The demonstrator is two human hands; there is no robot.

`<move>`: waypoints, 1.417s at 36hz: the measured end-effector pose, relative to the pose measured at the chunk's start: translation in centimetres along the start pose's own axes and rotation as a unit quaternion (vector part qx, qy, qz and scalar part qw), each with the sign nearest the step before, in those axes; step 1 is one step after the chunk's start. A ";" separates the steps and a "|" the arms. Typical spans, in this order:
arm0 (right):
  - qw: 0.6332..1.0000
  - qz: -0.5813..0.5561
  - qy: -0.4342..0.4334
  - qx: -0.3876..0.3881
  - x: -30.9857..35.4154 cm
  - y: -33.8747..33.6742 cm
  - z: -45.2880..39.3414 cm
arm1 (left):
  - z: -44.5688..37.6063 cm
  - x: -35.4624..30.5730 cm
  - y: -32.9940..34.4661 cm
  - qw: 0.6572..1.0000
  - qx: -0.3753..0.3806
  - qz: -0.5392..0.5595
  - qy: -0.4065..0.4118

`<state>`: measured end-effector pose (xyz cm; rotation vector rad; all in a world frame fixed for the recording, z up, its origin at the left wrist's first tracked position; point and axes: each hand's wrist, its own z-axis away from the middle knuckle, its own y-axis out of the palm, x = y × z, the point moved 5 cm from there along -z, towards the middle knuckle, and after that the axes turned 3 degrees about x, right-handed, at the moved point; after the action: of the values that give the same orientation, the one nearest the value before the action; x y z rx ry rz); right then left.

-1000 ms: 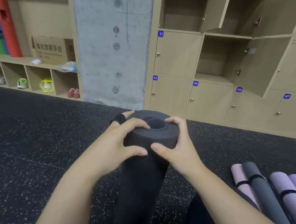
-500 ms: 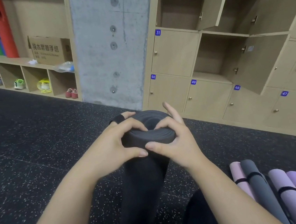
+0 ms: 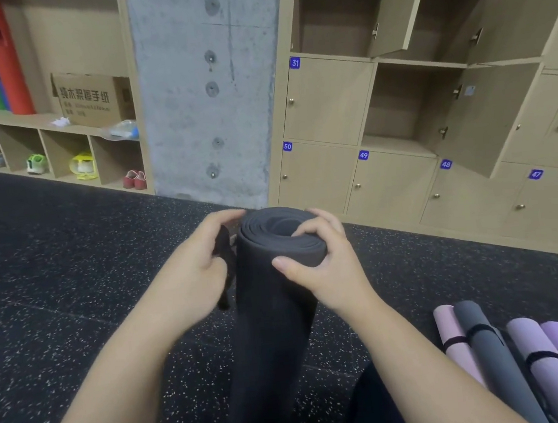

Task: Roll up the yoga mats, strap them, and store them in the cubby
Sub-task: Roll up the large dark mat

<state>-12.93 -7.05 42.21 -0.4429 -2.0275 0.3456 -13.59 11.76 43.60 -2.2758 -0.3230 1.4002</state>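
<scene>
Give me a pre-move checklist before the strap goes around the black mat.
1. Black mat rolled tight, standing on end: ok.
2. Right hand has a grip on the roll's top edge: ok.
3. Left hand holds the black strap: ok.
4. Strap already looped around the roll: not ok; it hangs beside it.
5. Strap free of twists: cannot tell.
6. Open cubby ready behind: ok.

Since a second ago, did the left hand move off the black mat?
Yes. The left hand slid left off the dark rolled mat, which stays below locker 50, and now holds a black strap beside it.
</scene>
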 end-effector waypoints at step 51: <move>0.996 -0.056 -0.065 -0.021 1.4 -0.9 2.3 | -2.1 -5.6 3.3 0.954 0.210 -0.212 -0.039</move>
<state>-15.75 -7.35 42.57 -0.3385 -2.1798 0.2705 -14.41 6.00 47.24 -1.6886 -0.4586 1.1976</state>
